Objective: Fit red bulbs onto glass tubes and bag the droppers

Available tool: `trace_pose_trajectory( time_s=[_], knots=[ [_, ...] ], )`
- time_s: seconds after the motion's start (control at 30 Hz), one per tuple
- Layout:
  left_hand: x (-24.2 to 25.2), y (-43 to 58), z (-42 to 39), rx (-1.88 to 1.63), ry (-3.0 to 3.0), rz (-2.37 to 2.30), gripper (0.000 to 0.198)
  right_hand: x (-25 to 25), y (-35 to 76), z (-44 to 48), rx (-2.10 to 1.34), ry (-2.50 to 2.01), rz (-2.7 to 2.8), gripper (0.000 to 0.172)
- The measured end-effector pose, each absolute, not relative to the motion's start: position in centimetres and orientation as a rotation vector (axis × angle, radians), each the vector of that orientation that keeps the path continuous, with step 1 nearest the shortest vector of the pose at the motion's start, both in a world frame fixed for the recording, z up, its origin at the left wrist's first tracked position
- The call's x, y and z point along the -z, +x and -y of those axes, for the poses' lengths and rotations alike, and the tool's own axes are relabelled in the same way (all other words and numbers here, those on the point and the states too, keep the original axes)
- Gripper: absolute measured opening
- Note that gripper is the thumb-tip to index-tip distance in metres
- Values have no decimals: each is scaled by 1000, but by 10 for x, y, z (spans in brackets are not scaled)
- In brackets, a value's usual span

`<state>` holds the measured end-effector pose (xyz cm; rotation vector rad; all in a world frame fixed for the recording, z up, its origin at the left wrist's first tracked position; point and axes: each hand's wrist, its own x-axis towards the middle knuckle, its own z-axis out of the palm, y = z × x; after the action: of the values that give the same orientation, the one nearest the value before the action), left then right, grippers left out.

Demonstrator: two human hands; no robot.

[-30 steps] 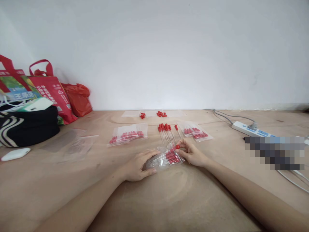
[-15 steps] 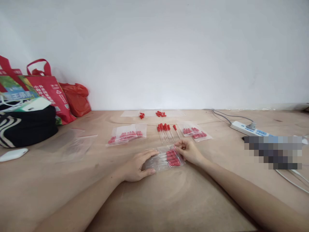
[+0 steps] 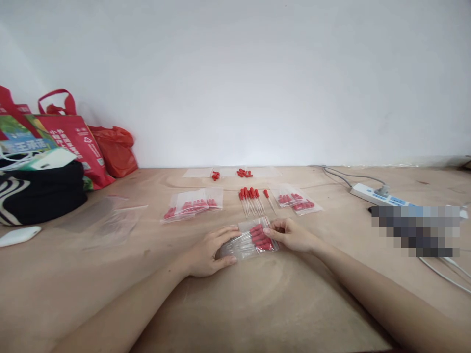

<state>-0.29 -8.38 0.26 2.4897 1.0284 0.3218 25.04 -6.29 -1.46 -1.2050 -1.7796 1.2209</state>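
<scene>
A clear zip-lock bag (image 3: 243, 248) with several red-bulbed glass droppers (image 3: 259, 236) inside lies on the table in front of me. My left hand (image 3: 211, 251) holds its left end, thumb at the near edge and fingers along the far edge. At the bag's right end, my right hand (image 3: 285, 235) pinches the side near the red bulbs, thumb on top. Some loose droppers (image 3: 251, 195) lie just beyond the bag, with a single dropper (image 3: 267, 196) to their right. Filled zip-lock bags (image 3: 195, 203) are at the left, and more filled bags (image 3: 297, 198) at the right.
Flat bags (image 3: 125, 220) lie left on the wooden table (image 3: 235, 304). Red rubber bulbs (image 3: 245, 173) sit near the wall. A power strip (image 3: 371, 195) with cables is at right; shopping bags (image 3: 73, 142), a black bag (image 3: 47, 191) and a white object (image 3: 20, 236) at left.
My right hand has shifted from the bag's far right corner slightly nearer me, its thumb now over the bulbs. The bag has turned a little; my left hand stays about where it was.
</scene>
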Motion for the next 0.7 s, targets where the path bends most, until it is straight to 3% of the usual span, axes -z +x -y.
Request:
trace_pose_trajectory(
  time_s=[0.23, 0.47, 0.7],
  knots=[
    [-3, -2, 84, -278, 2491, -1062, 49, 11, 255, 72, -1253, -1275, 1888, 34],
    [-4, -3, 84, -285, 2484, -1052, 52, 13, 253, 67, -1197, -1338, 1649, 24],
    [-5, -1, 85, -274, 2499, -1024, 54, -2, 250, 73, -1591, -1241, 1191, 23]
  ],
)
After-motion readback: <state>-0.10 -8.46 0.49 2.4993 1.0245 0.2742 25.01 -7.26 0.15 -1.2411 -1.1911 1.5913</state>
